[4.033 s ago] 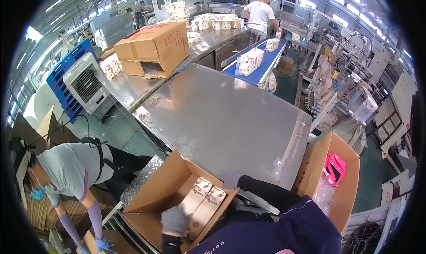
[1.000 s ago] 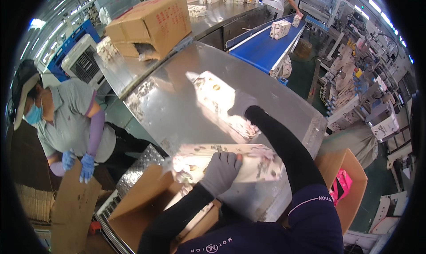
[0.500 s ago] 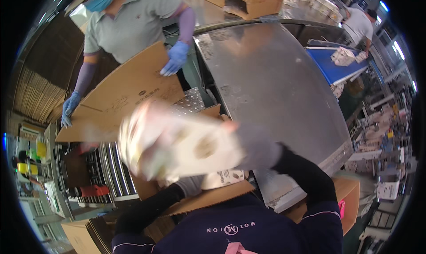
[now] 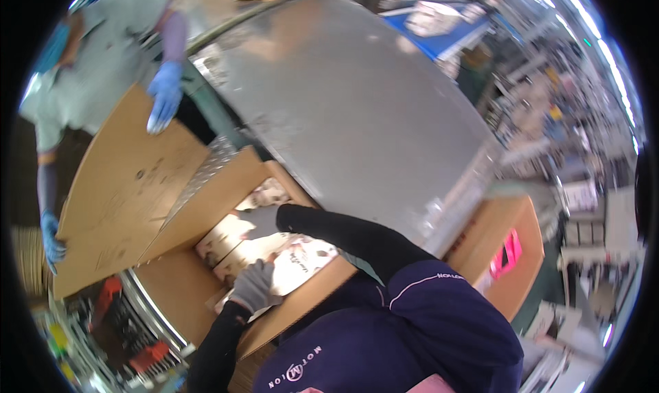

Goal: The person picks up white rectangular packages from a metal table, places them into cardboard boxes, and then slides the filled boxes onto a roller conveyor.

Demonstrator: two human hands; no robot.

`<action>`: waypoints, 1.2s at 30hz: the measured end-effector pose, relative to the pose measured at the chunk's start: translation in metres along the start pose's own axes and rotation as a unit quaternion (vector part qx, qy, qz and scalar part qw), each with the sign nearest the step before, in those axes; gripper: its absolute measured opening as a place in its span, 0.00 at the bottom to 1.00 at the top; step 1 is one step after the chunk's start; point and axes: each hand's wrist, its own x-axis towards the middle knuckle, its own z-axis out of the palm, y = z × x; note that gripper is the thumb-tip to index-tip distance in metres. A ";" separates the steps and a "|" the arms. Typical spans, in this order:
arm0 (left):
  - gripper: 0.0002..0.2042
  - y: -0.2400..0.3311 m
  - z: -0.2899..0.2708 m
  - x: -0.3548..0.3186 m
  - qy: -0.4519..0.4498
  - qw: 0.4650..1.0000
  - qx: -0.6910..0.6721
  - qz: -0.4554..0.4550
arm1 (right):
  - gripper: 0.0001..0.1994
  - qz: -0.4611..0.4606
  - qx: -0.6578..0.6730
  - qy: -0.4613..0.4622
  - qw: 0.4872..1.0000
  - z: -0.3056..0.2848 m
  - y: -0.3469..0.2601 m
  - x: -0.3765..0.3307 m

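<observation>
Several pale packs [image 4: 305, 259] are lying inside an open carton [image 4: 305, 298]

Half a second earlier a blurred pack was hanging above the carton; now the right hand [image 4: 259, 221] is reaching down between the cardboard walls and lying over the packs. The left hand [image 4: 254, 286] is touching a pack at the near left, its fingers bending against the edge; whether either hand is grasping or has released, I cannot tell. Both are wearing grey knit-looking gloves.

The packs are showing smooth, shiny, oblong faces with dark floral print, lying side by side. The carton is standing just left of the table [image 4: 357, 111], whose scuffed metal top is reflecting light, and its brown flap is slanting up on the far left. Beyond that flap, a co-worker's blue-gloved hands [image 4: 165, 94] are still holding a broad, flat cardboard sheet [image 4: 130, 187]. To the right, another carton [image 4: 473, 242] is holding something bright pink [image 4: 506, 253].
</observation>
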 end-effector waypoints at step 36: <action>0.52 0.020 -0.019 0.001 -0.054 0.998 0.008 -0.041 | 0.26 -0.027 -0.293 0.198 0.935 0.058 0.089 0.028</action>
